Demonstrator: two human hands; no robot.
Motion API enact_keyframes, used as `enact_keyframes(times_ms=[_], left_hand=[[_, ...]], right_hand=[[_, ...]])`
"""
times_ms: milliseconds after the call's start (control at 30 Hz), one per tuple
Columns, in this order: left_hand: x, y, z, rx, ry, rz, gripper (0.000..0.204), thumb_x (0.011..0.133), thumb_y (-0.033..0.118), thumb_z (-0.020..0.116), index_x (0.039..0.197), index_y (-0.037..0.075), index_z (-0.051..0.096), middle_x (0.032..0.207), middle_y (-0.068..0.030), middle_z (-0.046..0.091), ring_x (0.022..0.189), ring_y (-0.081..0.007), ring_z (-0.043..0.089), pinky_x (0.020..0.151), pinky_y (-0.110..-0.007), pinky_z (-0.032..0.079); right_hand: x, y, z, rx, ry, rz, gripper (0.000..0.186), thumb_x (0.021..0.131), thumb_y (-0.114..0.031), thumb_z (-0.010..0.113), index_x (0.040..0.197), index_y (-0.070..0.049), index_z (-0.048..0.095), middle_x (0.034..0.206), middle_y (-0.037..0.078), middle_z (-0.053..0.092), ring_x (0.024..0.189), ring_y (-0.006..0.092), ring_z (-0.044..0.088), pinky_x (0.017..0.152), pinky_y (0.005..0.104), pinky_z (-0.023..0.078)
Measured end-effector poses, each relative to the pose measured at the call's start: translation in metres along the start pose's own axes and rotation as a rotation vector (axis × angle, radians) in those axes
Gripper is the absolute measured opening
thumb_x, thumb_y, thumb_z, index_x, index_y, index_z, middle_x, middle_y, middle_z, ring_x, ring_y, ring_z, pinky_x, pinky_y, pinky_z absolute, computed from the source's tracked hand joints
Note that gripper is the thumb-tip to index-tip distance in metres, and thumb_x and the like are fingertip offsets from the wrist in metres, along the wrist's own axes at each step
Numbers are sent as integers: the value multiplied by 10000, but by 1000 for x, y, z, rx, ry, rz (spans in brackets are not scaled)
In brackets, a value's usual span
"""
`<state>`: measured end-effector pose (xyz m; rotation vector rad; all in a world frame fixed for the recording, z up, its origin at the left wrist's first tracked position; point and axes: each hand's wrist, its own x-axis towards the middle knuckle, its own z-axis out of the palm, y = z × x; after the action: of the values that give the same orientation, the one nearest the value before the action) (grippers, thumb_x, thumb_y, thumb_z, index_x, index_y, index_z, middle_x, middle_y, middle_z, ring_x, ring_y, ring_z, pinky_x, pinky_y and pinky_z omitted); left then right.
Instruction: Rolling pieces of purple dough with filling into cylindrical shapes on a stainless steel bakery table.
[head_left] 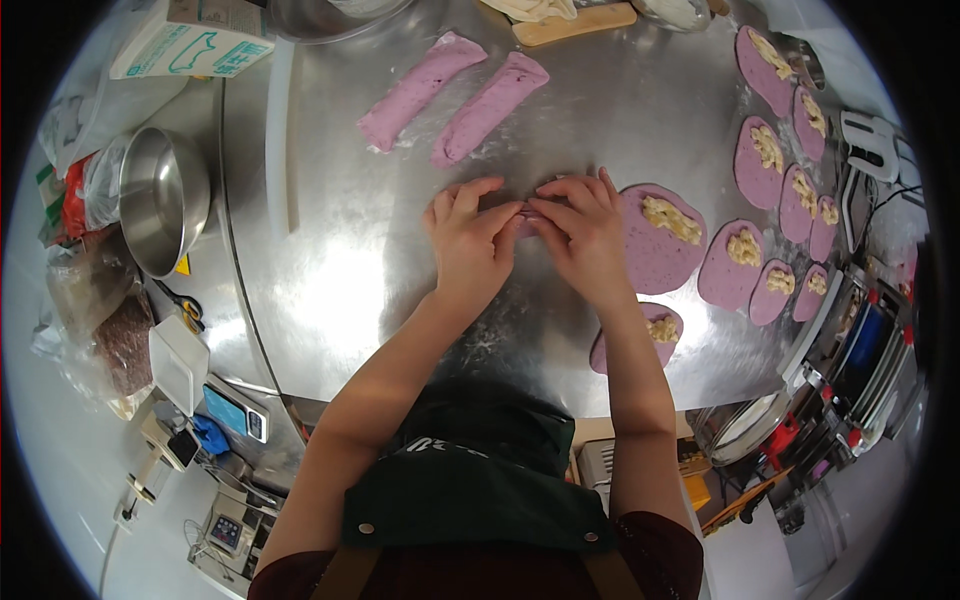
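Head view: steel table (340,190) — near edge at 6 o'clock, by the apron (470,500); bare room at 9 o'clock of the hands, tight at 3, where flat dough ovals (655,262) w/ pale filling crowd in. 2 pink rolls (490,108) at approx. 11. L hand (470,235) & R hand (585,235): thumbs & index fingers nearly together, pinching a mostly hidden pink dough pc. (527,229) btwn them — other fingers loosely curled.
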<state>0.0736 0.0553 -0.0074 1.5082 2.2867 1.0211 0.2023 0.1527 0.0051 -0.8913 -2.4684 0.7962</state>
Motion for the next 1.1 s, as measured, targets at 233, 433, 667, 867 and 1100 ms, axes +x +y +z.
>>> enact_keyframes(times_ms=[233,433,667,867,1100], left_hand=[[1,-1,2,-4,1,12,137,748,94,693,866,150,731,1118,4,603,984,-203,511,894,-379,316],[6,8,-1,2,-39,39,176,755,87,686,911,152,732,1177,-1,593,992,-198,520,918,-389,313],[7,5,7,12,-52,84,183,742,78,692,903,154,732,1157,10,602,978,-194,523,913,-388,317],[10,11,4,25,-51,77,183,745,96,702,914,153,738,1153,-1,611,998,-206,525,925,-383,312],[16,15,9,46,-69,156,164,744,114,706,901,150,740,1161,-13,614,1029,-218,523,932,-382,305]], right_hand=[[-4,5,7,52,52,-29,207,697,-129,726,901,-105,698,991,18,614,1017,239,556,1033,518,339],[-9,8,-4,10,98,40,212,699,-135,729,907,-106,697,1044,25,617,1055,260,548,1028,526,337],[-10,16,3,57,102,-26,173,710,-115,721,880,-109,692,1049,23,620,1052,267,557,1014,535,346],[-18,16,0,70,190,63,209,714,-132,723,920,-111,705,1110,42,610,1092,270,537,1013,529,345],[-22,15,-2,-5,135,66,230,708,-138,727,936,-113,709,1131,53,603,1119,272,527,1021,529,337]])
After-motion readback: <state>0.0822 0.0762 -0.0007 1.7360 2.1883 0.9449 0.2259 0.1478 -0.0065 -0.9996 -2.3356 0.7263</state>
